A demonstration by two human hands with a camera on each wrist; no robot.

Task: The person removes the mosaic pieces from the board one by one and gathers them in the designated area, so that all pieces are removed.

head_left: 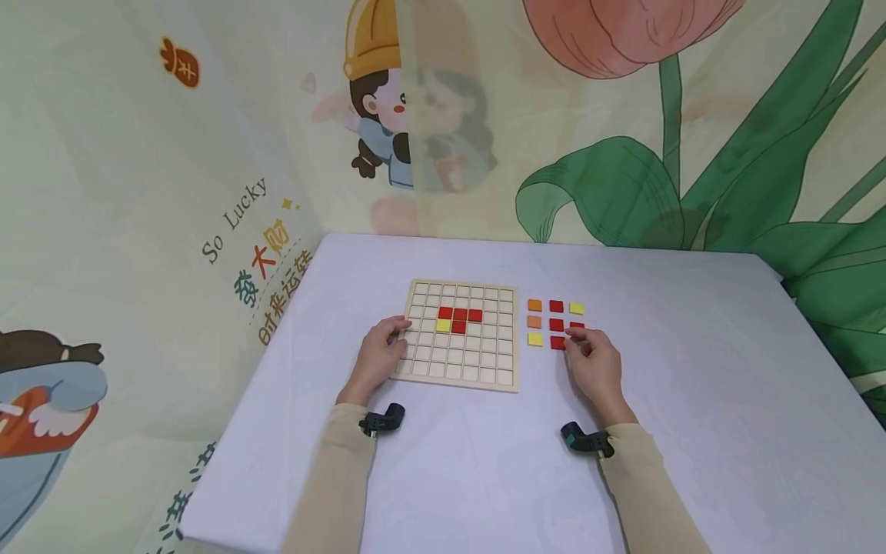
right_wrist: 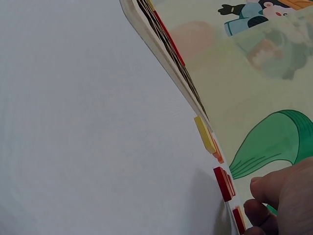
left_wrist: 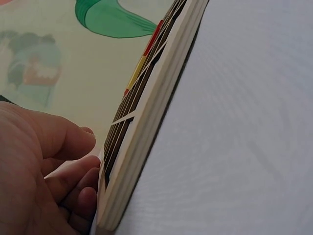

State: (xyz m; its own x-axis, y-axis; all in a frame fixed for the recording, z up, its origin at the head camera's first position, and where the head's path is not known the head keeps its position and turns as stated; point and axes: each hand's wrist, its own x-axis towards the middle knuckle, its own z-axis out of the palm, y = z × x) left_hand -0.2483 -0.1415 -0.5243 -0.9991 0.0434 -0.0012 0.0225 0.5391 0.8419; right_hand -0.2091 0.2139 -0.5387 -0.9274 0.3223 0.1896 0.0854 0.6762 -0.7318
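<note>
A wooden grid board [head_left: 484, 377] lies flat on the table. Several red tiles, such as the red tile [head_left: 460, 314], and a yellow tile [head_left: 443, 325] sit in its cells. My left hand [head_left: 377, 354] rests against the board's left edge, fingers loosely bent; in the left wrist view the fingertips touch the wooden side. To the right of the board, loose square tiles stand in rows: an orange tile [head_left: 534, 305], a yellow tile [head_left: 535, 339] and red tiles [head_left: 557, 306]. Over the lower right tiles hovers my right hand [head_left: 597, 365], fingers bent, no tile visible between thumb and forefinger.
White cloth covers the table [head_left: 471, 477]. Printed curtains [head_left: 588, 115] hang behind it and along the left. A dark wrist camera [head_left: 384, 419] sits on the left wrist, another camera [head_left: 584, 440] on the right.
</note>
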